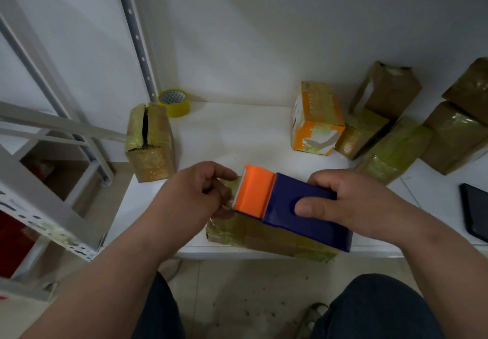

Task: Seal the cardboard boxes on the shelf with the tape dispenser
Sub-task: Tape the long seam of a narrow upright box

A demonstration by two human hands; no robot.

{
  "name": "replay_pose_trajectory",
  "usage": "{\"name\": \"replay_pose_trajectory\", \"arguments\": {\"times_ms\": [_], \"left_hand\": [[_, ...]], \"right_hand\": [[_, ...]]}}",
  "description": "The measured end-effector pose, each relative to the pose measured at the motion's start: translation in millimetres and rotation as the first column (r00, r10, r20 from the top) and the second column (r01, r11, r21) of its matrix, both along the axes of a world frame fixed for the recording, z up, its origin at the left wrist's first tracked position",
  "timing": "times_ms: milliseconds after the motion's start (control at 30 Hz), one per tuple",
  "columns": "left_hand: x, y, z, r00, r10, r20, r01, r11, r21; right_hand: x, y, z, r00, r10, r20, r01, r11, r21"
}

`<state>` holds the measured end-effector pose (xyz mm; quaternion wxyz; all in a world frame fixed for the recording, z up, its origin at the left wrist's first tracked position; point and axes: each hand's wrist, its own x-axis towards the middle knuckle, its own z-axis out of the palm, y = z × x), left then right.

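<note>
Gripping the tape dispenser (293, 206), right hand (353, 204); left hand (195, 190) pinching its tape end (233, 184).

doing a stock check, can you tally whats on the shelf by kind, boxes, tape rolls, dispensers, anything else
cardboard boxes: 8, counting the split box, the orange box and the box under the dispenser
yellow tape roll: 1
tape dispenser: 1
dark flat device: 1
total: 11

Dim, flat indoor light, brightest on the white shelf (237, 132) and wall (290, 21), with the corners darkening. Soft shadows fall beside the boxes. Tape on the right-hand boxes (454, 132) shows faint glare. Wide-angle bending curves the rack posts (137, 34); the picture is slightly soft.
</note>
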<state>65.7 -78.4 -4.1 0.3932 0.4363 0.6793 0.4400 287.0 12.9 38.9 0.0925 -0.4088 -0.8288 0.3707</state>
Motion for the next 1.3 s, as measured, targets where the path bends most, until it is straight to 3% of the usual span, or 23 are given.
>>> {"name": "replay_pose_trajectory", "arguments": {"times_ms": [100,233,500,800,1133,1300], "left_hand": [[-10,1,2,0.997,0.037,0.064,-0.038,0.999,0.018],[-44,1,2,0.944,0.182,0.274,-0.190,0.982,0.001],[-71,18,-25,0.969,0.146,0.199,-0.126,0.986,-0.109],[-48,41,-54,0.974,0.137,0.179,-0.094,0.968,-0.232],[-28,46,-68,0.978,0.092,-0.188,-0.150,0.936,-0.318],[-25,53,-66,0.909,-0.045,-0.415,-0.145,0.899,-0.414]], "right_hand": [[10,9,5,0.998,0.008,0.059,-0.010,0.999,0.033],[35,17,10,0.996,-0.031,0.081,0.033,0.999,-0.025],[78,50,20,0.950,-0.157,0.270,0.196,0.973,-0.125],[67,65,6,0.880,-0.210,0.427,0.265,0.961,-0.073],[71,68,-11,0.858,-0.204,0.471,0.268,0.961,-0.072],[72,70,-18,0.853,-0.218,0.475,0.265,0.964,-0.034]]}}
